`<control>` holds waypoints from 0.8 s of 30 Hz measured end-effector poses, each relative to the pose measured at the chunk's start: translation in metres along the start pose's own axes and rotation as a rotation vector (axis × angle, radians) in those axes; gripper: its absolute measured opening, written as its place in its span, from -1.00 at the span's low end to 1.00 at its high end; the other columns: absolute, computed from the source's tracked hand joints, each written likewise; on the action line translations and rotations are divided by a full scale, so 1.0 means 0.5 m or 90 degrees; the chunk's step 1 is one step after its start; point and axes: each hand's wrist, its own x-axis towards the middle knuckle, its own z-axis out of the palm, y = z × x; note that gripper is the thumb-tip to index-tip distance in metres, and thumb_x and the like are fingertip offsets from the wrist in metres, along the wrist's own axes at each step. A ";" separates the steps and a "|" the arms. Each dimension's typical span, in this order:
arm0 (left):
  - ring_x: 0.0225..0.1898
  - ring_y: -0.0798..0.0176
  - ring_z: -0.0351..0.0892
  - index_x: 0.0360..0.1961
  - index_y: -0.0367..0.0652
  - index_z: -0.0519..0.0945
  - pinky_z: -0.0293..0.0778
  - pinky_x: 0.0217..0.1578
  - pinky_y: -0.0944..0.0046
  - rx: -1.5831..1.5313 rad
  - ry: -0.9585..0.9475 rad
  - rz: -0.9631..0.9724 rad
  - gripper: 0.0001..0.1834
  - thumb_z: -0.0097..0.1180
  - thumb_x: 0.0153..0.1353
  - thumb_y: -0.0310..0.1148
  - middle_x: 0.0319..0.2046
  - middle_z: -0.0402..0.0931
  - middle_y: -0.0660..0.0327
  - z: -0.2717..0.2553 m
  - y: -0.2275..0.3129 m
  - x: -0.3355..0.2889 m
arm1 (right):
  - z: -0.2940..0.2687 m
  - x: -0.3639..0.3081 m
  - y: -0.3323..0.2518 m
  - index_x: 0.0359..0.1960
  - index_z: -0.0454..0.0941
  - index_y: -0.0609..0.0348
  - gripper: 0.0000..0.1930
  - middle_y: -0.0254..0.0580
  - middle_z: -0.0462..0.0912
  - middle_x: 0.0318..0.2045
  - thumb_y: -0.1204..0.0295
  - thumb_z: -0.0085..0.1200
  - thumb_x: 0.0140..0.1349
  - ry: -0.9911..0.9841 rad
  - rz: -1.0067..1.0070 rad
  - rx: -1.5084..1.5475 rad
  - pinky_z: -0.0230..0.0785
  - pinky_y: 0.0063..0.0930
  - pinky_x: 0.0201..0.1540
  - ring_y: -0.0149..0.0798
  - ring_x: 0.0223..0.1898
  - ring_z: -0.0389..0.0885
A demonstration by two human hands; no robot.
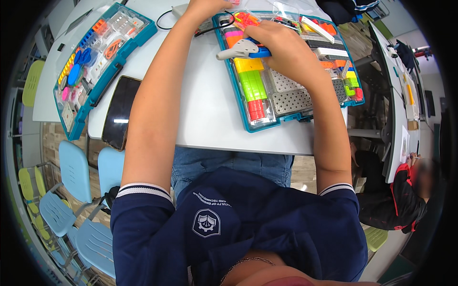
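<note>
Grey/blue pc (240,48); in R hand (288,47)

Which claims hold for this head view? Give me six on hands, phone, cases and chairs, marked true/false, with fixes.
1. The right hand holds a grey-and-blue piece over the right-hand teal case. True.
2. A dark phone lies left of the left forearm. True.
3. The left hand rests on the phone. False: the left hand is at the picture's top edge, away from it.
4. In the right-hand case, lime-green blocks sit between yellow ones and red ones. True.
5. The left-hand teal case holds only blue parts. False: the left-hand teal case also holds yellow parts.
6. The chairs at lower left are all bright red. False: the chairs there are light blue and lime green.
</note>
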 end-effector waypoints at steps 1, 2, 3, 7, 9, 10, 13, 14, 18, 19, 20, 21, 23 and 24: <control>-0.11 0.15 0.72 0.07 -0.40 0.60 0.66 -0.07 0.19 0.011 0.000 0.001 -0.41 0.41 -0.09 -0.58 -0.11 0.71 0.00 0.000 0.004 -0.001 | 0.005 0.001 -0.004 0.01 0.56 0.15 -0.52 0.00 0.69 -0.19 0.71 0.27 -0.01 -0.001 0.014 0.014 0.52 -0.10 0.00 0.11 -0.06 0.66; -0.11 0.17 0.72 0.06 -0.40 0.60 0.66 -0.06 0.19 0.022 0.000 0.001 -0.42 0.42 -0.09 -0.57 -0.11 0.71 0.00 -0.001 0.008 -0.003 | 0.007 0.002 -0.006 0.00 0.56 0.13 -0.51 -0.01 0.67 -0.20 0.71 0.31 -0.04 0.009 0.014 0.032 0.51 -0.12 0.00 0.12 -0.06 0.65; -0.11 0.18 0.72 0.06 -0.39 0.61 0.65 -0.06 0.20 0.033 0.000 0.002 -0.42 0.42 -0.09 -0.56 -0.11 0.71 0.00 -0.002 0.013 -0.005 | 0.007 0.002 -0.007 0.02 0.56 0.14 -0.51 -0.01 0.69 -0.16 0.71 0.27 -0.02 -0.003 0.027 0.031 0.52 -0.11 0.01 0.11 -0.04 0.66; -0.08 0.16 0.72 0.07 -0.39 0.61 0.64 -0.04 0.20 0.071 -0.001 -0.014 -0.40 0.41 -0.10 -0.56 -0.11 0.72 -0.02 -0.005 0.026 -0.012 | 0.006 0.002 -0.011 0.07 0.58 0.15 -0.50 0.00 0.72 -0.08 0.73 0.19 0.02 -0.001 0.030 0.060 0.55 -0.07 0.02 0.09 -0.01 0.68; -0.07 0.14 0.72 0.08 -0.40 0.61 0.64 -0.03 0.21 0.080 0.007 -0.010 -0.40 0.41 -0.10 -0.56 -0.11 0.72 -0.02 -0.005 0.027 -0.014 | 0.005 0.001 -0.008 0.06 0.58 0.15 -0.51 0.01 0.72 -0.09 0.72 0.18 0.03 -0.002 0.034 0.088 0.55 -0.09 0.01 0.10 -0.02 0.68; -0.06 0.13 0.72 0.08 -0.40 0.61 0.64 -0.02 0.20 0.054 0.000 -0.014 -0.39 0.41 -0.11 -0.56 -0.10 0.71 -0.02 -0.005 0.027 -0.014 | 0.004 -0.001 -0.005 0.05 0.58 0.14 -0.53 0.02 0.71 -0.11 0.71 0.19 0.03 -0.004 0.038 0.105 0.55 -0.11 0.00 0.11 -0.04 0.68; -0.05 0.12 0.72 0.07 -0.41 0.61 0.63 -0.02 0.20 0.015 -0.010 -0.017 -0.40 0.39 -0.10 -0.58 -0.08 0.71 -0.03 -0.005 0.024 -0.012 | -0.005 -0.008 0.011 0.01 0.57 0.16 -0.59 0.05 0.70 -0.17 0.67 0.18 0.07 0.031 0.085 0.178 0.55 -0.17 -0.04 0.15 -0.11 0.66; -0.05 0.13 0.72 0.07 -0.41 0.61 0.64 -0.02 0.20 0.027 -0.004 -0.011 -0.42 0.39 -0.10 -0.60 -0.08 0.71 -0.03 -0.005 0.024 -0.011 | -0.010 -0.011 0.020 -0.01 0.56 0.17 -0.61 0.07 0.69 -0.19 0.66 0.17 0.08 0.068 0.076 0.211 0.55 -0.19 -0.06 0.16 -0.14 0.66; -0.05 0.17 0.73 0.03 -0.43 0.61 0.64 -0.05 0.23 -0.110 -0.053 -0.058 -0.51 0.37 0.00 -0.61 -0.10 0.71 -0.02 -0.009 0.037 -0.015 | -0.038 -0.021 0.065 -0.12 0.52 0.20 -0.77 -0.16 0.67 -0.30 0.60 0.16 0.18 0.113 0.227 0.438 0.51 -0.26 -0.11 -0.14 -0.24 0.67; -0.06 0.18 0.73 0.02 -0.43 0.61 0.64 -0.06 0.23 -0.080 -0.050 -0.060 -0.54 0.36 0.03 -0.61 -0.11 0.72 -0.02 -0.009 0.042 -0.017 | -0.045 -0.022 0.075 -0.15 0.51 0.23 -0.82 -0.18 0.66 -0.27 0.64 0.14 0.22 0.128 0.173 0.659 0.50 -0.36 -0.12 -0.27 -0.26 0.63; -0.06 0.19 0.73 0.01 -0.44 0.60 0.64 -0.07 0.24 -0.049 -0.047 -0.061 -0.56 0.36 0.06 -0.61 -0.12 0.72 -0.02 -0.009 0.047 -0.019 | -0.053 -0.028 0.082 -0.16 0.51 0.24 -0.83 -0.16 0.65 -0.28 0.64 0.12 0.21 0.143 0.233 0.697 0.50 -0.36 -0.11 -0.27 -0.24 0.63; -0.07 0.20 0.74 0.00 -0.44 0.60 0.65 -0.08 0.25 -0.020 -0.045 -0.061 -0.59 0.35 0.09 -0.60 -0.13 0.72 -0.01 -0.007 0.053 -0.020 | -0.062 -0.036 0.089 -0.17 0.50 0.25 -0.83 -0.15 0.65 -0.28 0.64 0.11 0.20 0.159 0.293 0.735 0.50 -0.35 -0.09 -0.26 -0.23 0.64; -0.08 0.19 0.74 0.01 -0.43 0.60 0.64 -0.09 0.25 -0.062 -0.047 -0.066 -0.63 0.32 0.15 -0.58 -0.14 0.72 -0.02 -0.004 0.061 -0.022 | -0.071 -0.049 0.100 -0.18 0.46 0.25 -0.82 -0.12 0.64 -0.29 0.62 0.08 0.17 0.204 0.361 0.781 0.48 -0.36 -0.09 -0.25 -0.23 0.63; -0.08 0.19 0.75 0.01 -0.43 0.61 0.64 -0.09 0.26 -0.084 -0.047 -0.071 -0.65 0.31 0.18 -0.56 -0.15 0.72 -0.02 -0.002 0.064 -0.022 | -0.073 -0.053 0.106 -0.18 0.45 0.25 -0.82 -0.11 0.63 -0.29 0.62 0.07 0.17 0.225 0.345 0.811 0.48 -0.36 -0.10 -0.25 -0.24 0.63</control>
